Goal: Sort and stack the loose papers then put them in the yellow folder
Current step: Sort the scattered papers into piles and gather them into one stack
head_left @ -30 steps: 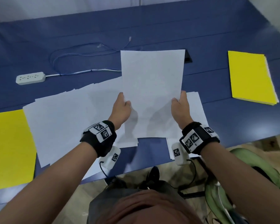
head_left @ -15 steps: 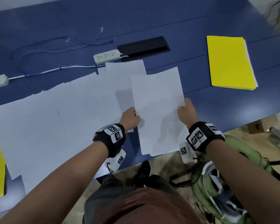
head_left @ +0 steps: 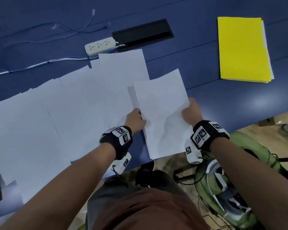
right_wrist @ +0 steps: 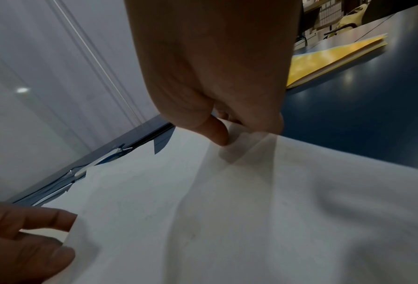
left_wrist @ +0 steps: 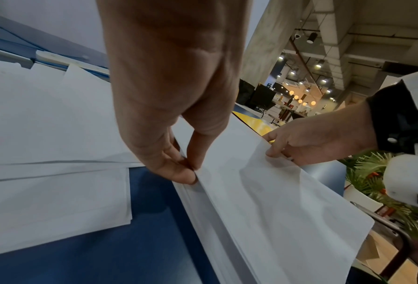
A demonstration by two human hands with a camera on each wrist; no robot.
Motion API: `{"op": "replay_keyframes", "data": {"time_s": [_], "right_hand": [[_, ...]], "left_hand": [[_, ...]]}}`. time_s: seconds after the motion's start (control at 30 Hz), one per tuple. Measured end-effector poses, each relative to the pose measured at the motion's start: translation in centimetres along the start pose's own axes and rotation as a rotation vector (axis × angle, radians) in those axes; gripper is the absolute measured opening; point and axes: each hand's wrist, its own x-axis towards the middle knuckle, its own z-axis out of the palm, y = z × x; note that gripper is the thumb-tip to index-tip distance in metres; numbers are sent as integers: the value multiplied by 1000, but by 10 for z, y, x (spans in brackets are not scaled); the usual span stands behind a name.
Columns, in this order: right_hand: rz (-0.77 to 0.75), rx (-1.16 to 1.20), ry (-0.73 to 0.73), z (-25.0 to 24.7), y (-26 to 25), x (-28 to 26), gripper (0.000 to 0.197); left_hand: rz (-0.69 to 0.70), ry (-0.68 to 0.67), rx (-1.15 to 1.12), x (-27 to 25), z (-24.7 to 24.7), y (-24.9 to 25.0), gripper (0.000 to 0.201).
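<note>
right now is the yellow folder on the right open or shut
Shut. The yellow folder lies flat on the blue table with its cover down; white sheet edges show along its right side.

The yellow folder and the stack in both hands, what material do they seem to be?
Yellow folder: likely thin matte card, flat with crisp edges. Stack: plain white paper; it buckles between the left hand and right hand.

Dim, bluish light; glare on table [head_left: 259,100]; wrist views blurry w/ edge warp.
</note>
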Motion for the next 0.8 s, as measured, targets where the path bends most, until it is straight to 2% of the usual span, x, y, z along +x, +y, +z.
{"op": "replay_keyframes", "data": {"time_s": [0.07,0.23,0.37,0.53,0.6,0.7,0.8], "right_hand": [[15,-31,-8,2,2,4,41],[132,-225,-5,11,11,8,62],[149,-265,38,18,15,10,63],[200,-270,51,18,18,15,62],[201,-266,35,17,19,18,66],[165,-257,44,17,19,21,65],[164,-246,95,19,18,18,60]], "left_hand": [[-8,7,-3,2,2,-3,33],[-41,18,118,9,8,-6,59],[-91,15,163,10,13,-2,70],[-161,-6,52,17,12,1,65],[-165,-8,-14,17,10,0,60],[-143,-34,-59,18,9,-5,64],[-133,-25,-84,12,7,-1,39]]}}
